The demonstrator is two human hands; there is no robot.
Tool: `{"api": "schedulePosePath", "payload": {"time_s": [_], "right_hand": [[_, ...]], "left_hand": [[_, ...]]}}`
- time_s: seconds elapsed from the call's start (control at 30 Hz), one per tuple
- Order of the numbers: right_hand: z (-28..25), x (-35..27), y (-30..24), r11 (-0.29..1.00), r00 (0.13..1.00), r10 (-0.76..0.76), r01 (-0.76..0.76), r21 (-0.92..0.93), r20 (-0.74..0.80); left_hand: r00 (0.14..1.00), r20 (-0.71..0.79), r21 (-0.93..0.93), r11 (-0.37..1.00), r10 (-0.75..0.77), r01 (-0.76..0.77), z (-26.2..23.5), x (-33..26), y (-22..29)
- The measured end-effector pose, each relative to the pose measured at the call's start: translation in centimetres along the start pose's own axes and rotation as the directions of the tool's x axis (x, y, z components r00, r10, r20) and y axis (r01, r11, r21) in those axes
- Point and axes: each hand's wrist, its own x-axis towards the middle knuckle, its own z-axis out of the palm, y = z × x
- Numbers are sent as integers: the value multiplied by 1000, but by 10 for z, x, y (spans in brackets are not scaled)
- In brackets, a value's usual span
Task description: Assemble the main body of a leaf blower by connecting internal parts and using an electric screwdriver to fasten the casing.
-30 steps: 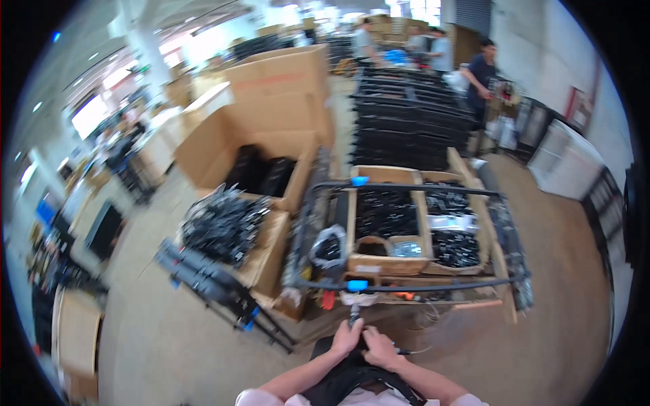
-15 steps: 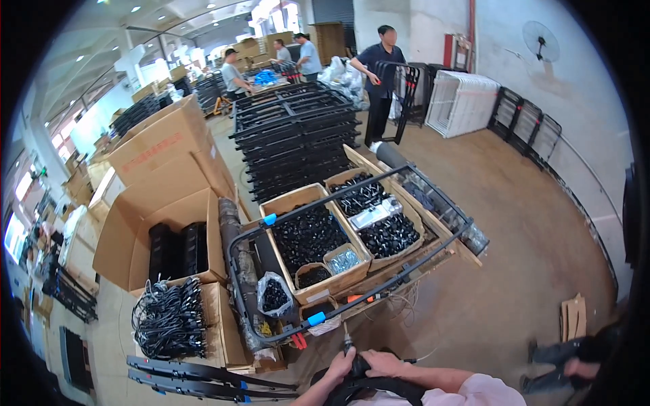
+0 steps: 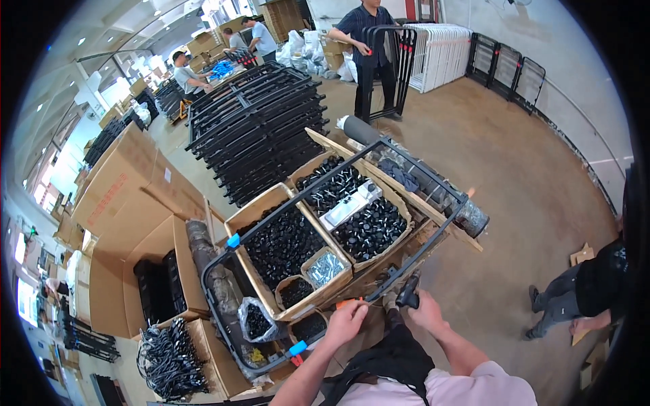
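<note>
A black tubular metal frame (image 3: 423,256) with blue clips (image 3: 233,241) lies tilted across the boxes in front of me. My left hand (image 3: 347,323) is closed at its near bar, fingers curled round the tube; whether they also hold something small is hidden. Just right of it, my right hand (image 3: 426,310) grips a black power screwdriver (image 3: 408,292), its front end close to a small bracket (image 3: 391,273) on that bar. Beneath the frame, cardboard boxes hold black plastic knobs (image 3: 281,237), black-headed bolts (image 3: 369,230) and silver screws (image 3: 325,268).
Left stand an open carton (image 3: 108,271) and a bundle of black cables (image 3: 172,358). Stacked black frames (image 3: 261,122) rise beyond the boxes. A person (image 3: 376,57) holds frames at the back; another person (image 3: 586,291) is at the right. Wrapped rolls (image 3: 467,220) flank the boxes.
My hands have parted: the left has moved onto the frame's near bar, the right has carried the screwdriver up and right. The view has turned, shifting the boxes leftward.
</note>
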Motion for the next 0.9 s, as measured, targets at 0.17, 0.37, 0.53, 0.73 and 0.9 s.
{"api": "schedulePosePath", "payload": {"time_s": [0.17, 0.37, 0.53, 0.73, 0.9], "right_hand": [[-6, 114, 49, 996, 996, 86, -86, -4, 0], [2, 215, 84, 994, 995, 36, -26, -106, 88], [67, 258, 119, 992, 987, -126, 126, -6, -100], [26, 243, 84, 992, 978, 110, -97, -82, 174], [27, 235, 128, 968, 923, 10, 88, -236, 386]], "left_hand": [[993, -106, 58, 997, -46, 52, 7, 123, 9], [985, -169, 137, 988, -47, 71, 57, 287, -21], [938, -139, 397, 850, -318, 346, 85, 382, -27], [967, -77, 548, 800, -243, 244, 108, 415, -78], [994, -32, 470, 876, -105, 108, 117, 440, -80]]}}
